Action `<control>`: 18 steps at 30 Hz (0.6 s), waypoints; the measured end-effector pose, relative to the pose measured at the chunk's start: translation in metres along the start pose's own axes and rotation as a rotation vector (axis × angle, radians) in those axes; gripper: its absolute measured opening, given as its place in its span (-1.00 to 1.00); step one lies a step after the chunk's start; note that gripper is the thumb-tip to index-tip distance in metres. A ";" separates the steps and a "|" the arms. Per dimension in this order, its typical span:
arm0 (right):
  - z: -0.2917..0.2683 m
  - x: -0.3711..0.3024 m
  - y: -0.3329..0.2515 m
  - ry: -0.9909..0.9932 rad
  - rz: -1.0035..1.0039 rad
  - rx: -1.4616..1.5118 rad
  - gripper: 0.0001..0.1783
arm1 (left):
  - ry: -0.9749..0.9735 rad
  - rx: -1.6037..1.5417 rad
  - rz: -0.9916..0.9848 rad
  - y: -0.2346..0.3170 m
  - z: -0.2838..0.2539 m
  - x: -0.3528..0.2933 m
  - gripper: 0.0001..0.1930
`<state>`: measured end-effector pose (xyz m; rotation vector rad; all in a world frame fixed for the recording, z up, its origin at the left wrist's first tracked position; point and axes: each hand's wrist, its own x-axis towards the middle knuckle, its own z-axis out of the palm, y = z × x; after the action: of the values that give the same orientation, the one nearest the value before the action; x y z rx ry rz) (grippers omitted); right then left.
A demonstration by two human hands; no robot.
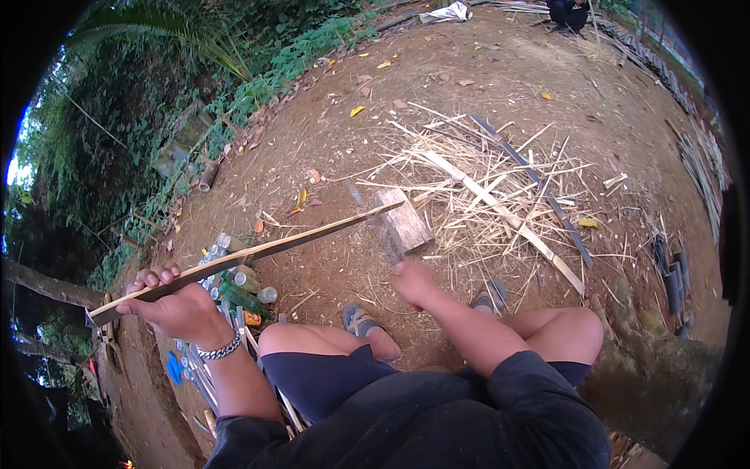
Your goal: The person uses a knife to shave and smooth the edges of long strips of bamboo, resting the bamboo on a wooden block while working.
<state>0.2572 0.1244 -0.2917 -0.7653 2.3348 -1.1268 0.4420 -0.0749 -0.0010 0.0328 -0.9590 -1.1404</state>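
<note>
My left hand, with a chain bracelet at the wrist, is closed around the near end of a long split bamboo strip, pale along one edge and dark on its side. The strip slants up to the right, its far end lying over a rough wooden block on the ground. My right hand grips the handle of a long knife, just in front of the block. Its grey blade is partly smeared and points away to the upper left, crossing the strip near the block.
Right of the block lies a heap of bamboo shavings, with a pale bamboo slat and a dark slat across it. Glass bottles stand by my left knee. Another person crouches far off. Greenery borders the left.
</note>
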 end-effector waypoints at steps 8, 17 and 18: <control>-0.011 -0.047 -0.147 -0.168 -0.305 0.125 -0.71 | -0.030 0.012 0.023 0.018 0.008 -0.027 -0.54; 0.003 0.014 -0.036 -0.045 0.097 0.077 -0.64 | -0.011 0.004 0.028 0.016 0.000 -0.026 -0.53; 0.003 0.016 -0.036 -0.050 0.064 0.052 -0.68 | -0.060 -0.011 0.036 0.017 -0.004 -0.026 -0.52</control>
<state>0.2573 0.0937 -0.2663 -0.6867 2.2638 -1.1236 0.4550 -0.0483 -0.0118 -0.0274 -1.0026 -1.1190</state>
